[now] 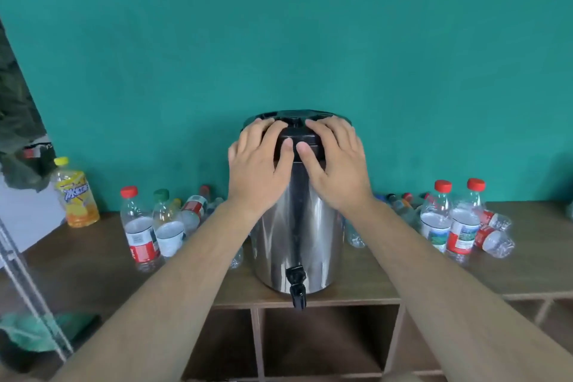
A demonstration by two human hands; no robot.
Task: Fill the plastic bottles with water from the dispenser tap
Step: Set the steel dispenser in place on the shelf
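Person standing at steel dispenser (294, 226), centre of shelf (86, 251). Left hand (259, 164) and right hand (336, 164) lying flat on black lid (297, 121), fingers spread, pressing, clasping nothing. Tap (297, 284) sitting at 6 o'clock of dispenser base, overhanging shelf edge. Left bottles (141, 232) at 9 o'clock, right bottles (463, 229) at 3 o'clock, capped, none under tap. Judging: thin plastic, light, denting and tipping easily. Gripping gently mid-body at label looking safest.
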